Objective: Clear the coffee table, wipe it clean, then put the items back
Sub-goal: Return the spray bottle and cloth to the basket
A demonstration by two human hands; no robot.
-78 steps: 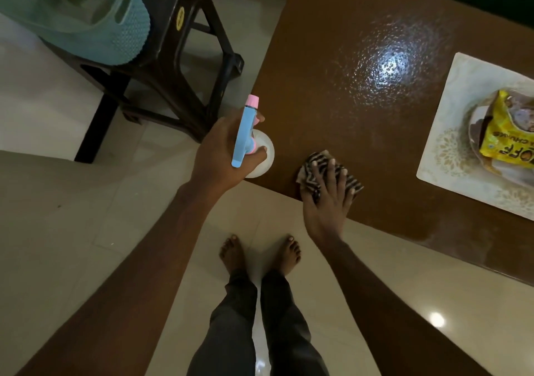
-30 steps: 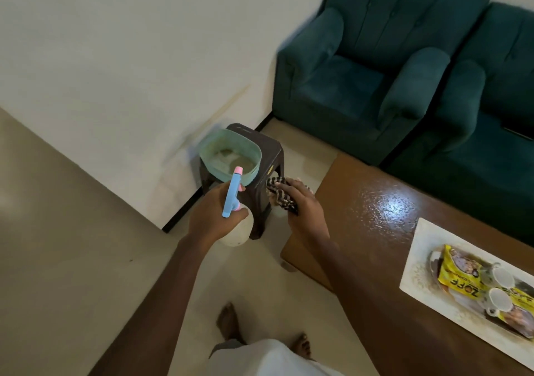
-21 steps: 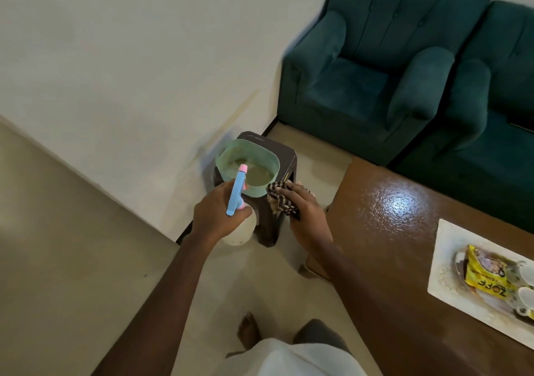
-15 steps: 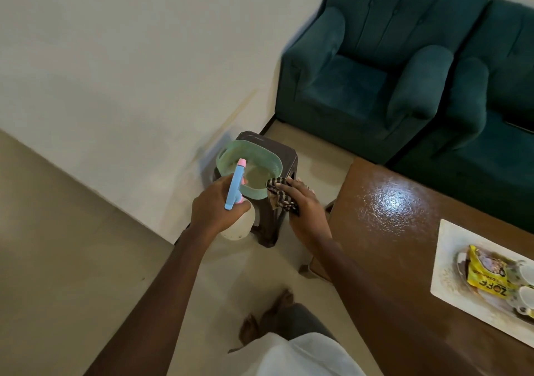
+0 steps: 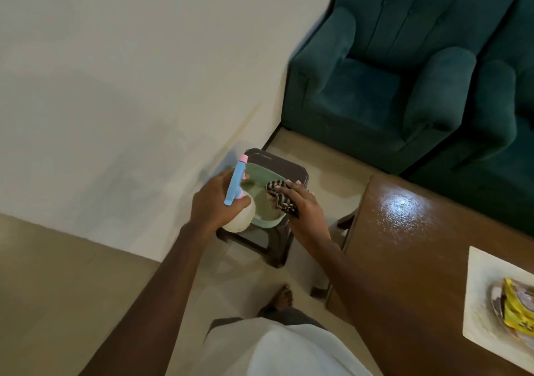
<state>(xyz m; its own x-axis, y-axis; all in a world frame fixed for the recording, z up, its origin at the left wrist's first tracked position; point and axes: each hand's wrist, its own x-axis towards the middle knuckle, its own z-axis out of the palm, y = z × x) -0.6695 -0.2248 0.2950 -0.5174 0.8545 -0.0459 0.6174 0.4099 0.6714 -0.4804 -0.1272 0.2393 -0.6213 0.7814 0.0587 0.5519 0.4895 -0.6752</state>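
My left hand (image 5: 215, 205) is closed round the white body of the spray bottle (image 5: 235, 202), its blue and pink head standing upright above my knuckles. My right hand (image 5: 303, 205) is curled on the striped cloth (image 5: 279, 197), which it holds bunched over the far right rim of the green tub (image 5: 267, 221). The tub sits on the dark stool (image 5: 277, 164), left of the coffee table (image 5: 404, 260) and close to the wall. The table top shows a wet sheen under the lamp glare. At its right end lies a pale tray (image 5: 476, 294) carrying yellow packets (image 5: 517, 306); what else is on it is cut off by the frame edge. Judgement: wiping looks done on the near left part, and both tools appear bound for the tub. Risks noted. The tub overhangs the stool's near edge, so a bottle dropped against that side could tip it off. The bottle's round base may roll inside and leak if the head is pressed. The cloth, released on the rim rather than inside, could slide to the floor. My right forearm passes just over the table corner; a careless pull back could smear the damp surface.
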